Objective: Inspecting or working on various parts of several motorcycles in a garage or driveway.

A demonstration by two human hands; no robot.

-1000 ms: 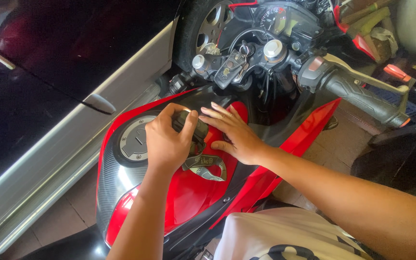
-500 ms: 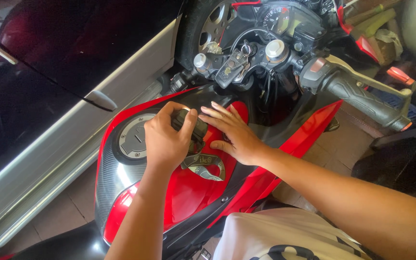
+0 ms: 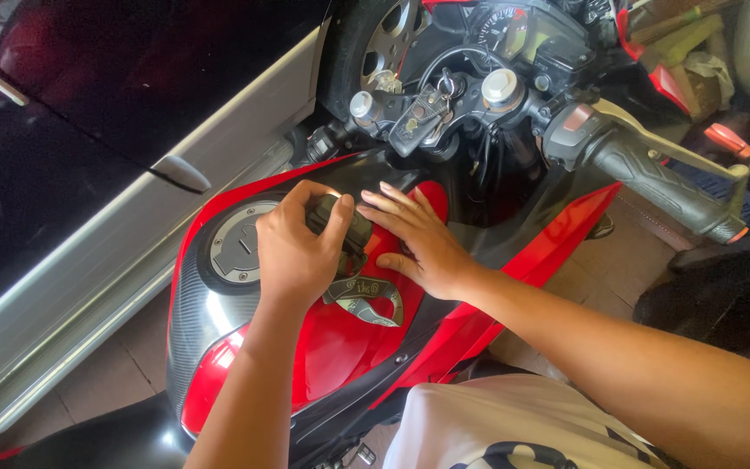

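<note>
- Gripping a dark, stubby tool handle (image 3: pixel 340 227) from above, the left hand (image 3: pixel 297 256) is curled closed around it over the glossy red motorcycle fuel tank (image 3: pixel 332 347).
- Lying open and flat just right of it, the right hand (image 3: pixel 418 243) presses its spread fingers on the tank and holds nothing.
- A silver open-ended spanner (image 3: pixel 365 300) lies on the tank just near of both hands, its long axis running left to right and its jaw at the right end.
- Progress looks early to middling: the tool seems seated, and whatever it works on is hidden under the hands.
- Left of the hands sits the round grey metal fuel cap (image 3: pixel 238 247), shut; far beyond, the black handlebar grip (image 3: pixel 661 187) points right.
</note>
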